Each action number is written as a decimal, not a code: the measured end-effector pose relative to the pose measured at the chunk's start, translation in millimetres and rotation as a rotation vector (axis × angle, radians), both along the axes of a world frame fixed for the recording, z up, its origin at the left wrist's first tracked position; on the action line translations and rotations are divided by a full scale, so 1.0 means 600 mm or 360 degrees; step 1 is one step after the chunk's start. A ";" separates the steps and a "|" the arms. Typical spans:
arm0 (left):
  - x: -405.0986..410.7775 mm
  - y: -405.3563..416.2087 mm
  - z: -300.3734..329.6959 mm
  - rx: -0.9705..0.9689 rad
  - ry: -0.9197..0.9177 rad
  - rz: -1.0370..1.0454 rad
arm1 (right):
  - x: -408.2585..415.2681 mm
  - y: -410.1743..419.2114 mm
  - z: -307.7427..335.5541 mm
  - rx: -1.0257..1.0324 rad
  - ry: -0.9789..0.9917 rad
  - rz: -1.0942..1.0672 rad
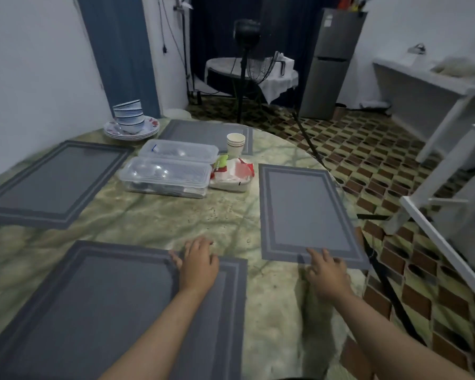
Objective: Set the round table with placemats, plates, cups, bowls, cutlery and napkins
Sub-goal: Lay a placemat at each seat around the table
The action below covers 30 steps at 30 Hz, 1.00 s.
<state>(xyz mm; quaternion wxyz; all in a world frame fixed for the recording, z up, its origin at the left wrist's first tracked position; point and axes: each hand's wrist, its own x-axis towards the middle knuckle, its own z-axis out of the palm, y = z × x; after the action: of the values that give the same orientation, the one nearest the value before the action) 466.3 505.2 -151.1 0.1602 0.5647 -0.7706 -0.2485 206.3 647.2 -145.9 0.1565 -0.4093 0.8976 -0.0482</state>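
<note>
Four placemats down on my bench [154, 223].
Left hand [199, 263] flat on near placemat [107, 311], right hand [327, 272] fingertips on right placemat [303, 212]; both relaxed, holding nothing.

White walls [39, 64], patterned tile floor [368, 165] (brown and cream), grey fridge [329, 67], standing fan [247, 31]

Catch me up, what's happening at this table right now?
A person is laying out placemats. Four grey mats are down on the round table. The left hand rests on the near mat, and the right hand touches the near edge of the right mat. The stacked bowls on plates, paper cups, two clear boxes and the napkin pack sit in the middle, not yet handed out.
</note>
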 end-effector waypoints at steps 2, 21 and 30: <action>-0.085 0.021 0.005 0.0019 -0.0014 0.0049 | -0.087 -0.002 0.002 0.0108 0.0049 0.0129; -0.306 0.096 -0.048 -0.0027 -0.0443 0.0434 | -0.275 -0.095 0.012 -0.0108 0.0144 0.0968; -0.333 0.092 -0.090 -0.0116 -0.0440 0.0661 | -0.422 -0.244 -0.009 0.0280 0.0021 0.0937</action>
<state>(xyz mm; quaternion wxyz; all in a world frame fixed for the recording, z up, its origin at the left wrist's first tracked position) 266.6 560.5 -205.3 0.1211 0.7333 -0.6611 -0.1027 -47.2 500.6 -151.0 0.1929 -0.6371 0.7420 0.0799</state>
